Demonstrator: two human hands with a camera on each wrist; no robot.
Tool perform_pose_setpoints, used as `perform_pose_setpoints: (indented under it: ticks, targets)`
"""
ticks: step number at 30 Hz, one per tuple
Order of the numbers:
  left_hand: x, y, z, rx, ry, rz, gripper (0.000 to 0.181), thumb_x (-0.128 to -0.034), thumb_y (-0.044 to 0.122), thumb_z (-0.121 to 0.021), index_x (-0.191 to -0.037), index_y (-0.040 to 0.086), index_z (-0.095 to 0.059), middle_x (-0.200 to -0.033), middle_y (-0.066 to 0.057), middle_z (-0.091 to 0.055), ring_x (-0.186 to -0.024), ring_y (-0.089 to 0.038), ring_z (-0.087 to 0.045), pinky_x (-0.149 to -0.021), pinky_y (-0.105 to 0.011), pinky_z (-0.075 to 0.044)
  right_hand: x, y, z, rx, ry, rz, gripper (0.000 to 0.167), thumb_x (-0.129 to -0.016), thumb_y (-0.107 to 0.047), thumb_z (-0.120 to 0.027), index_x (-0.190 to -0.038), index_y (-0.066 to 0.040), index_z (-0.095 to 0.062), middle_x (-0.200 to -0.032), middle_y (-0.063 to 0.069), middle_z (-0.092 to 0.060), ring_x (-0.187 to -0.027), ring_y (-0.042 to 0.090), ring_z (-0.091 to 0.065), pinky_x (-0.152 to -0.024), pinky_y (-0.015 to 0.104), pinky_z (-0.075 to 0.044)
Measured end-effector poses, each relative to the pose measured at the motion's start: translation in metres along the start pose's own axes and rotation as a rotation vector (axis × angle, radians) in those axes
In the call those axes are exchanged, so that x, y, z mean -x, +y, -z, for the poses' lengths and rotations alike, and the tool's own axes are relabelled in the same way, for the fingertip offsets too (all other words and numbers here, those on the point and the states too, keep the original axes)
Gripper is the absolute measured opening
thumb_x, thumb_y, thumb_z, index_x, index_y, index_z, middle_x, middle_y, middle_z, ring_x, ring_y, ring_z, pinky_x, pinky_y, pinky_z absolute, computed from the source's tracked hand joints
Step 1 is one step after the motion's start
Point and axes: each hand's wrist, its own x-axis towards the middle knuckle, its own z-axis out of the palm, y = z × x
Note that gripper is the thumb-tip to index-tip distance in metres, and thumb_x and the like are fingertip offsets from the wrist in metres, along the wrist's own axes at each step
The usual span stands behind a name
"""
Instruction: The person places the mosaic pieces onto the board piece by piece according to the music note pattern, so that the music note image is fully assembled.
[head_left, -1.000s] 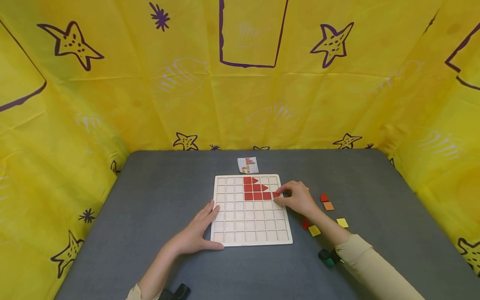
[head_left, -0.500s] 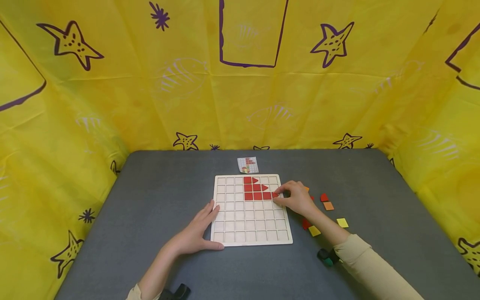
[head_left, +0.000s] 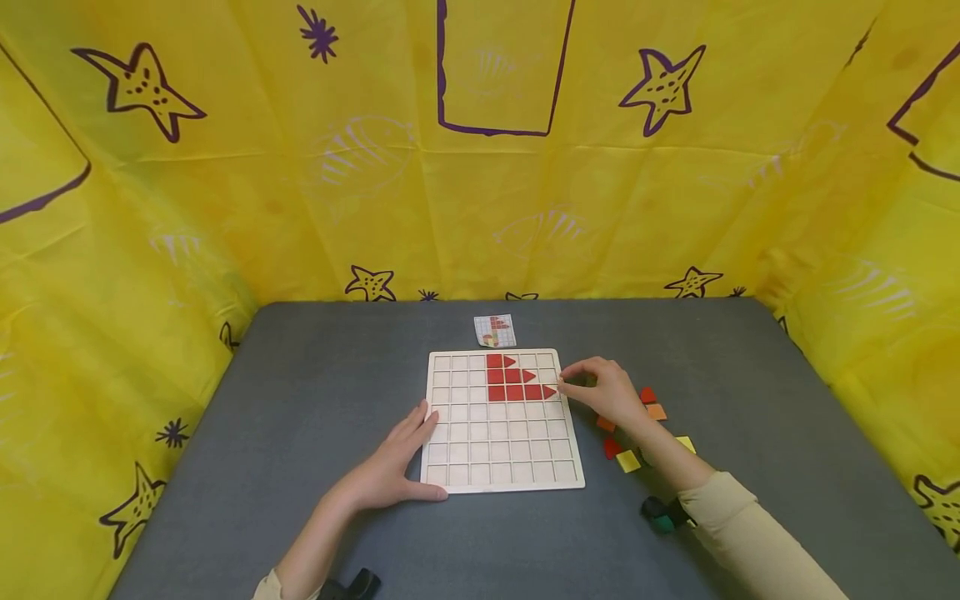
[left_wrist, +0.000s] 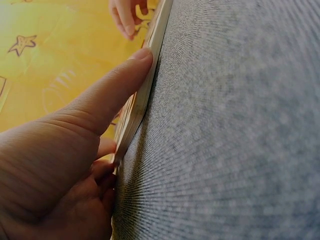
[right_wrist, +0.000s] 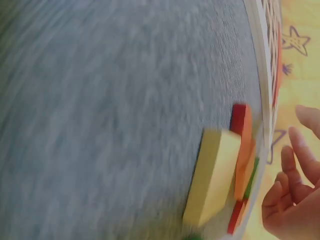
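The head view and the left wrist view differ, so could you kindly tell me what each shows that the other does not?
Only the head view shows the small pattern card beyond the board and the loose pieces around the right hand.

Only the left wrist view shows the palm side of the left hand.

Both show parts of both hands, the board, the table and the yellow cloth.

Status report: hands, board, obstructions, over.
Left hand touching board at left. Right hand at right edge, apparently holding nothing. Three red rows placed, each pointed. No obstruction seen; loose tiles beside board, partly behind right forearm.
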Motion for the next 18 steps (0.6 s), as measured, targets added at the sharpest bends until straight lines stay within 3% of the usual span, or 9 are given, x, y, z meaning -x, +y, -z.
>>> perform_pose_setpoints:
  ticks: [6,16,18]
  targets:
    - [0.000,0.000,0.000,-0.002,0.004,-0.001,0.111,-0.0734,0.047,-0.083,-0.155,0.004,-0.022,-0.163,-0.015,-0.004,-0.147,-0.037,-0.006,-0.110,-0.059,-0.020,0.005,0.014,0.019,-0.008,0.024,-0.032,0.026,-0.082,-0.030,-0.079,-0.103,-0.014,-0.075,-0.106,0.009,-0.066,-0.092,0.028,-0.052,-0.077,0.039,-0.041]
    - [0.000,0.000,-0.001,-0.004,0.007,0.000,0.111,-0.0730,0.047,-0.083,-0.155,0.004,-0.022,-0.162,-0.016,-0.004,-0.147,-0.037,-0.006,-0.110,-0.059,-0.019,0.013,0.042,0.040,0.017,0.057,-0.064,0.032,-0.084,-0.028,-0.078,-0.108,-0.007,-0.073,-0.109,0.014,-0.067,-0.095,0.029,-0.058,-0.081,0.041,-0.044]
    - [0.000,0.000,-0.001,-0.004,0.007,-0.001,0.111,-0.0730,0.047,-0.083,-0.155,0.004,-0.022,-0.162,-0.016,-0.004,-0.147,-0.037,-0.006,-0.110,-0.059,-0.019,0.014,0.046,0.043,0.017,0.056,-0.072,0.033,-0.084,-0.029,-0.078,-0.108,-0.007,-0.073,-0.109,0.015,-0.066,-0.093,0.028,-0.060,-0.076,0.040,-0.046]
